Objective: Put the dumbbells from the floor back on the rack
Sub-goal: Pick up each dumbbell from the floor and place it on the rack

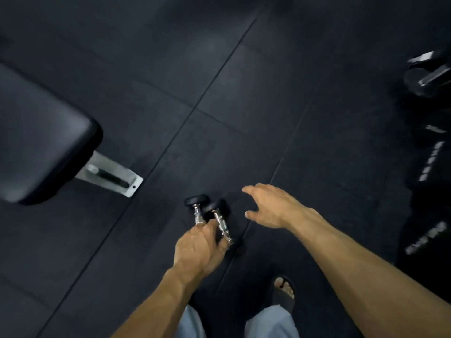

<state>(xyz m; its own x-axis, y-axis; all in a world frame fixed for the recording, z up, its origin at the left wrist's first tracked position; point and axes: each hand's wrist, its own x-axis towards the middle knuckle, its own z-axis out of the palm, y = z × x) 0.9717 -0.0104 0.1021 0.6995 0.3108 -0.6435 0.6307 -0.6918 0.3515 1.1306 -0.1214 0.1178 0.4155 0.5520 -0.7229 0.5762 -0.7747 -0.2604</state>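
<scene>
Gripping two small dumbbells by their chrome handles, your left hand curls round both low over the dark rubber floor. Your right hand hovers just beside them, fingers spread, holding nothing. More dumbbells on the rack sit at the far right, well apart.

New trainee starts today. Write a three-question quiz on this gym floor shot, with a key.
1. True or false: the left hand grips the handles of two dumbbells.
2. The right hand is: A) holding a dumbbell B) open, holding nothing C) resting on the bench.
3. Fill in: the seams show that the floor is laid in rubber ____.

Key: 1 true; 2 B; 3 tiles.
</scene>
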